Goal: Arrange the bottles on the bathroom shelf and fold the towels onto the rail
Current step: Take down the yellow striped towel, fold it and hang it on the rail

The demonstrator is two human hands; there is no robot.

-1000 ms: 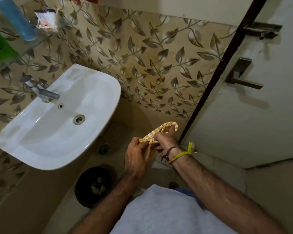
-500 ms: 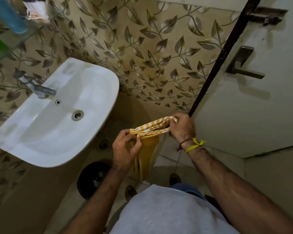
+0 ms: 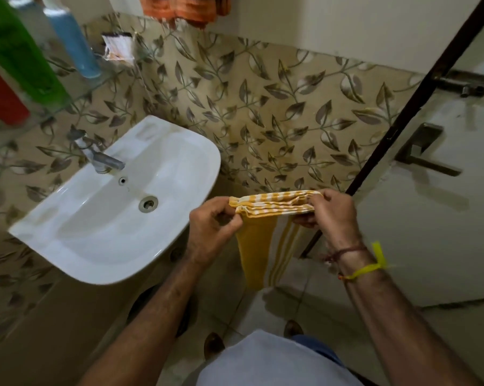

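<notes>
The white ceramic wash basin [image 3: 118,218] serves as the reference point. To the right of its front corner, the person holds a yellow-and-white striped cloth towel [image 3: 265,218] stretched level between both hands, clear of the basin rim. The left hand [image 3: 211,232] pinches the towel's left end, fingers curled in against the thumb. The right hand [image 3: 332,213] grips the right end, fingers curled over the gathered top edge. The top edge is bunched into several striped layers; below it a plain yellow panel with pale stripes on its right side hangs down toward the tiled floor [image 3: 304,302].

Above and left of the basin, a clear glass shelf [image 3: 76,91] carries bottles standing in a row — a red plastic bottle [image 3: 1,96] nearest the camera, then a green plastic bottle [image 3: 20,51], then a light blue plastic bottle [image 3: 73,43] further back. A small white packet [image 3: 118,47] sits at the shelf's far end. Directly behind the basin, a chrome tap [image 3: 101,158] projects over the bowl.

Above the basin, at the top edge of the view, an orange striped cloth [image 3: 182,6] hangs against the wall — its support is out of view.

Well to the right of the basin stands a pale door [image 3: 430,232] with a dark metal lever handle [image 3: 427,154] and a sliding bolt [image 3: 469,84] above it. The right wrist bears a yellow band [image 3: 369,267] and a brown thread.
</notes>
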